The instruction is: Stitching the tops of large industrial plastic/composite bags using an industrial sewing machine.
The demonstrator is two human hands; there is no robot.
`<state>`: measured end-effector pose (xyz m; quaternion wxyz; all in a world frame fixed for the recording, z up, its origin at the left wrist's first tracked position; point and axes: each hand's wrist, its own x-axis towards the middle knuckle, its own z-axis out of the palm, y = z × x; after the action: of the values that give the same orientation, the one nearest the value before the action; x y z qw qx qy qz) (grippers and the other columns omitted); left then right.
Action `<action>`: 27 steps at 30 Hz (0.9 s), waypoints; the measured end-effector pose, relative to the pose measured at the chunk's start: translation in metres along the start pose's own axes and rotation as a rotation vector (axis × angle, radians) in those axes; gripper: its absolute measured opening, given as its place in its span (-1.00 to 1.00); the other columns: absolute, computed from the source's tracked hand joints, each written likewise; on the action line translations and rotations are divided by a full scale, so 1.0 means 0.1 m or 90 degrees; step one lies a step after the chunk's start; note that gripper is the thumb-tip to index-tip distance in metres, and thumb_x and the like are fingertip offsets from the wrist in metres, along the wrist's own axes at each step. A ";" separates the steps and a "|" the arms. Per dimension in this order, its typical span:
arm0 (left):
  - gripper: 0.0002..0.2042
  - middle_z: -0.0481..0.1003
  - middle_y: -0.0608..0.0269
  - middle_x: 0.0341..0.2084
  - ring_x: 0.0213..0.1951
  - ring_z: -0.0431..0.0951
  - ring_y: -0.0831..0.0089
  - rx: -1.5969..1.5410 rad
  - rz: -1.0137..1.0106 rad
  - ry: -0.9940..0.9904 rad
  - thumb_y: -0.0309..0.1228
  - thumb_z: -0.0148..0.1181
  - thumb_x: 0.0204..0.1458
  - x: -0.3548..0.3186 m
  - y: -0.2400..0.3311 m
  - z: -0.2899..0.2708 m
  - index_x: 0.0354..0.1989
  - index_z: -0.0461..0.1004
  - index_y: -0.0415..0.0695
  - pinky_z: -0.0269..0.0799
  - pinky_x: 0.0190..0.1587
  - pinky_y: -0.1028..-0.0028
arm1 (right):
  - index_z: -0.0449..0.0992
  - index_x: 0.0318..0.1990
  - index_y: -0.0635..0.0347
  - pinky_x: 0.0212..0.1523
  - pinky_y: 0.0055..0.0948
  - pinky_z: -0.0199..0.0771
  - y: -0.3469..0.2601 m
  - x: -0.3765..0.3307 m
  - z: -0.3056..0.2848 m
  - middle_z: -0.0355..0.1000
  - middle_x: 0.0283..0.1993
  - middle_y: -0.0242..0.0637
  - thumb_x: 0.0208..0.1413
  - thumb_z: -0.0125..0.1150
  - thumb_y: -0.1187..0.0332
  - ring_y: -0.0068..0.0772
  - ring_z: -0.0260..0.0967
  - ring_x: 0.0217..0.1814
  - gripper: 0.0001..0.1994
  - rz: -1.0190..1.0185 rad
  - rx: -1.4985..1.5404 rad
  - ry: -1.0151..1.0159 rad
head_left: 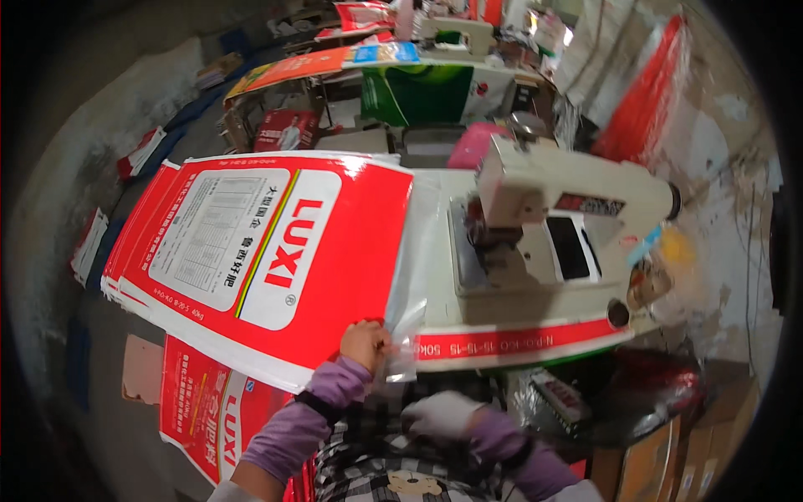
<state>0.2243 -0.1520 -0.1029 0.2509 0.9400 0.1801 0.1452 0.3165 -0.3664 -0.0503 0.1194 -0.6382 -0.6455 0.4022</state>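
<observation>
My left hand (365, 345), bare below a purple sleeve, is at the near right corner of a stack of printed sacks. Its fingers are closed on the clear plastic liner (407, 314) that sticks out past the red and white sack (355, 243). My right hand (442, 416), in a white glove, hovers over my checked apron (376, 448), below the table edge. It is blurred, and I cannot make out whether it holds anything. A cream sewing machine (577, 180) stands on the table to the right of the sacks, its needle area facing them.
Another red sack (205, 397) hangs below the stack at left. A dark plastic bundle (619, 393) and cardboard boxes (669, 452) sit at lower right. Behind the machine are a pink object (477, 144) and a red plastic-wrapped bundle (648, 100). Further worktables (326, 67) stand at the back.
</observation>
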 end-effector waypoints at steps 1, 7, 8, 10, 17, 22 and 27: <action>-0.83 0.40 0.23 -0.58 -0.40 0.43 0.39 -0.143 -0.041 0.002 -0.39 0.40 -0.20 -0.03 -0.05 -0.04 -0.57 0.49 -0.13 0.28 -0.31 0.39 | 0.49 -0.12 0.14 -0.21 -0.27 0.50 0.26 -0.19 -0.05 0.52 -0.22 -0.18 0.03 0.15 0.26 -0.14 0.50 -0.18 -0.72 -0.038 0.190 0.114; -0.95 0.41 0.26 -0.58 -0.45 0.42 0.50 -0.338 -0.067 0.021 -0.56 0.22 -0.01 0.06 0.24 -0.32 -0.46 0.51 -0.28 0.31 -0.36 0.50 | 0.52 -0.11 0.21 -0.13 -0.39 0.43 0.62 0.04 -0.51 0.50 -0.20 -0.09 0.17 0.08 0.15 -0.29 0.46 -0.20 -0.68 0.071 0.506 0.617; -0.95 0.41 0.24 -0.58 -0.45 0.42 0.47 -0.304 -0.048 0.038 -0.55 0.21 0.00 0.02 0.25 -0.34 -0.45 0.52 -0.27 0.31 -0.36 0.49 | 0.51 -0.09 0.22 -0.13 -0.38 0.43 0.56 0.28 -0.49 0.49 -0.18 -0.04 0.19 0.06 0.15 -0.26 0.46 -0.20 -0.67 -0.013 0.590 0.612; -0.94 0.40 0.20 -0.58 -0.46 0.43 0.41 -0.218 -0.024 0.103 -0.54 0.18 0.02 -0.08 0.23 -0.48 -0.44 0.52 -0.27 0.32 -0.37 0.46 | 0.46 -0.06 0.31 -0.12 -0.34 0.40 0.31 0.74 -0.53 0.44 -0.14 0.07 0.23 0.02 0.13 -0.19 0.45 -0.21 -0.62 0.015 0.632 0.380; -0.92 0.45 0.11 -0.48 -0.37 0.48 0.16 -0.186 0.027 0.246 -0.51 0.16 -0.02 0.02 0.54 -0.55 -0.37 0.54 -0.23 0.40 -0.31 0.33 | 0.24 -0.62 0.11 -0.67 -0.55 0.07 0.14 0.70 -0.43 0.17 -0.61 -0.54 0.08 0.17 0.39 -0.71 0.09 -0.61 -0.71 0.019 0.507 0.608; -0.91 0.48 0.10 -0.44 -0.36 0.49 0.23 -0.294 -0.004 0.374 -0.55 0.18 -0.01 -0.31 0.55 -0.85 -0.34 0.53 -0.29 0.40 -0.29 0.41 | 0.43 -0.46 0.20 -0.55 -0.35 0.27 0.49 0.68 0.03 0.36 -0.57 -0.32 0.02 0.17 0.45 -0.39 0.30 -0.59 -0.93 0.126 0.255 0.564; -0.92 0.49 0.10 -0.47 -0.38 0.49 0.29 -0.342 0.015 0.293 -0.55 0.17 0.00 -0.29 0.56 -0.77 -0.36 0.54 -0.28 0.39 -0.25 0.43 | 0.46 -0.08 0.22 -0.27 -0.21 0.45 -0.37 0.35 -0.57 0.49 -0.35 -0.17 -0.14 0.36 0.34 -0.12 0.47 -0.39 -0.59 -0.121 -0.015 0.834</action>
<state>0.1853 -0.1773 -0.0151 0.4400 0.7854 0.1761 0.3982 0.3224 -0.3081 -0.0008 0.5154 -0.6925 -0.4971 -0.0883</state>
